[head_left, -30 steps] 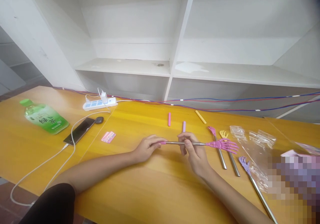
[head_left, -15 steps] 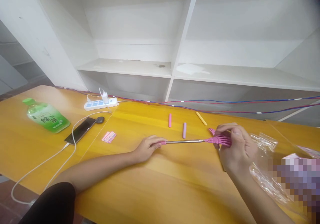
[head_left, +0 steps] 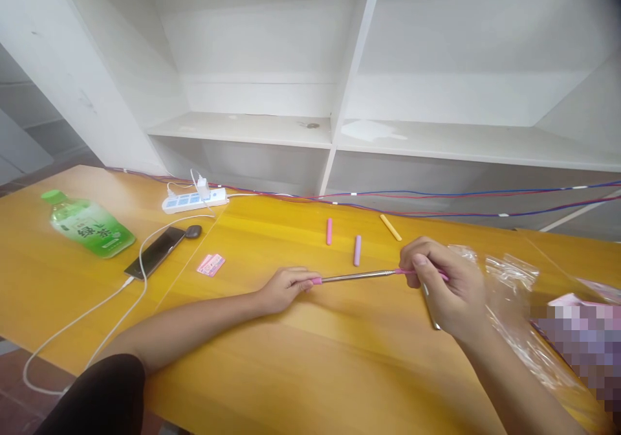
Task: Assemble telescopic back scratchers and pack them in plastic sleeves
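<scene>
A telescopic back scratcher (head_left: 359,276) with a metal rod and pink ends stretches between my hands above the table. Its pink handle end is closed in the fingers of my left hand (head_left: 286,289). My right hand (head_left: 444,283) is wrapped round the pink claw end, which is mostly hidden and shows edge-on. Below that hand a second metal rod (head_left: 431,307) pokes out, its other end covered. Beyond the scratcher lie a pink stick (head_left: 329,231), a purple stick (head_left: 358,250) and a yellow stick (head_left: 391,227).
Clear plastic bags (head_left: 514,279) lie at the right beside a partly blurred pink and purple package (head_left: 567,312). To the left are small pink cards (head_left: 211,265), a phone (head_left: 155,252) on a cable, a green bottle (head_left: 92,224) and a power strip (head_left: 194,202). White shelves (head_left: 242,127) rise behind.
The claw end has turned from face-on to edge-on as my right hand closed further round it. My left hand stays on the handle.
</scene>
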Demonstrator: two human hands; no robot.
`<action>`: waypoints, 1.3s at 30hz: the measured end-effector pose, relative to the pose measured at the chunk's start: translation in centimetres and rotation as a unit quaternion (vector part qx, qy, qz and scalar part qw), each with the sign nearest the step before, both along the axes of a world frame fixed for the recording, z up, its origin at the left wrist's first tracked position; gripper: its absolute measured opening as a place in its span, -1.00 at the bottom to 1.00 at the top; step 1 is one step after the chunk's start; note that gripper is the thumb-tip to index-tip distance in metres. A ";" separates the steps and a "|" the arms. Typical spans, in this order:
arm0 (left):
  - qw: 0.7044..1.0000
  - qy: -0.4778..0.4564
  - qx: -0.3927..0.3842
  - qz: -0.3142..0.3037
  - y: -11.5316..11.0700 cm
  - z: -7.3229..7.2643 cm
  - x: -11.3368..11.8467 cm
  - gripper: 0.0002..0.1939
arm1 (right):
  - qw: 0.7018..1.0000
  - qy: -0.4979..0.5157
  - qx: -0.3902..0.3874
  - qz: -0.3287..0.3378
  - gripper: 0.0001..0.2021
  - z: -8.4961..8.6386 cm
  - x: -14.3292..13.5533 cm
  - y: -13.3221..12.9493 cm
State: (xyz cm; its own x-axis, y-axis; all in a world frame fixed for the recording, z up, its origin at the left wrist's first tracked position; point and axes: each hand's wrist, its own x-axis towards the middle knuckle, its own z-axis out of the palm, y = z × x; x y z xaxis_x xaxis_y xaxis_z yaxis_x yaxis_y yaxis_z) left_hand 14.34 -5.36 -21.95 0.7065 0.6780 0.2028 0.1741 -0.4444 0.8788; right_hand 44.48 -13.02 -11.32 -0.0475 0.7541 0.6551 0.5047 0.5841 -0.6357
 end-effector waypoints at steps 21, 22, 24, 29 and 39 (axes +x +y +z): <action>1.000 -0.017 -0.011 -0.016 0.1 -0.3 0.1 -0.52 | 0.998 -0.036 -0.025 0.050 -0.72 -3.8 -4.8 0.7; 1.000 -0.019 -0.014 -0.015 0.1 -0.4 0.1 -0.52 | 0.998 -0.034 -0.024 0.051 -0.73 -4.1 -5.0 0.7; 0.999 -0.024 -0.020 -0.012 0.1 -0.5 0.2 -0.51 | 0.998 -0.031 -0.024 0.052 -0.74 -4.4 -5.1 0.7; 0.999 -0.028 -0.021 -0.012 0.1 -0.3 0.2 -0.49 | 0.998 -0.037 -0.022 0.050 -0.75 -4.7 -5.2 0.6; 0.999 -0.022 -0.023 -0.015 -0.1 0.0 0.2 -0.48 | 0.997 -0.036 -0.023 0.058 -0.77 -4.7 -5.1 0.6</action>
